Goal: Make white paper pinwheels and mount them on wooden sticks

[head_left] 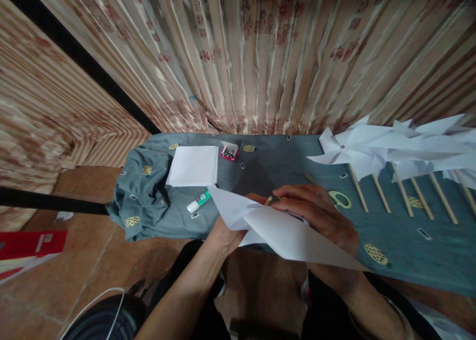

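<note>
A white paper pinwheel (282, 231) is held up in front of me, its folded blades hiding parts of both hands. My left hand (227, 235) grips it from the left, with most fingers behind the paper. From the right, my right hand (325, 218) closes over its back, fingers bent toward the tip of a wooden stick (268, 200) that peeks above the paper. Whether the stick is fixed to the pinwheel is hidden. Scissors with a pale green handle (344, 199) lie on the cloth behind my right hand, partly covered by it.
A cloth-covered table (267, 161) carries a stack of white paper (193, 166), a small red box of metal pins (229, 152) and a green-and-white glue stick (199, 201). Several pinwheels on sticks (401, 146) lie at the right. A pleated curtain (260, 57) hangs behind.
</note>
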Tool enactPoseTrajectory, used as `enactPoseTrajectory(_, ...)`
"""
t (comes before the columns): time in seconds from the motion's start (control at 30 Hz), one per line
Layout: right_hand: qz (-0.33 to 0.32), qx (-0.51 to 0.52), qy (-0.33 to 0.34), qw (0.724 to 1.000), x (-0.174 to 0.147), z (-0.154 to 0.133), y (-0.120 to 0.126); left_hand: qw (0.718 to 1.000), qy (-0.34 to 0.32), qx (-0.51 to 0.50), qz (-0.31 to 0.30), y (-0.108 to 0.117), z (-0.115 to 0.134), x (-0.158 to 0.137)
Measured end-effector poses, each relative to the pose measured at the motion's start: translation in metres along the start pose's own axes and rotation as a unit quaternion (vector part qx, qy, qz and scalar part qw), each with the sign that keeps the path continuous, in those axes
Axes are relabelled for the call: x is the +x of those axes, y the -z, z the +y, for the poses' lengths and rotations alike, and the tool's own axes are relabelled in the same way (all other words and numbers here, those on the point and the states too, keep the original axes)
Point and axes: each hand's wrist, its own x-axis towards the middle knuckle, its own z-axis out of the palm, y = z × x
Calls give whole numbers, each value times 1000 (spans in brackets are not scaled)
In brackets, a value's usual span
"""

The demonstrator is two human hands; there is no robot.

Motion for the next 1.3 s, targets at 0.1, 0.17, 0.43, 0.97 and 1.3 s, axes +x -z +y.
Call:
enactPoseTrajectory(0.1,4,-6,0,1000,0,1,-1,1000,-4,7,2,0,0,0)
enactPoseTrajectory(0.17,3,-6,1,1000,0,2,-2,1000,-6,5,7,0,0,1)
enactPoseTrajectory(0.43,0,-3,6,1000,1,1,-4,1000,-19,-6,4,1,0,0)
enactPoseTrajectory(0.97,-5,8,-1,1000,-2,3,-5,999,-45,27,9,6,-3,1)
enactPoseTrajectory(1.3,34,151,-147,977,0,4,-19,986,-101,124,51,12,-4,5)
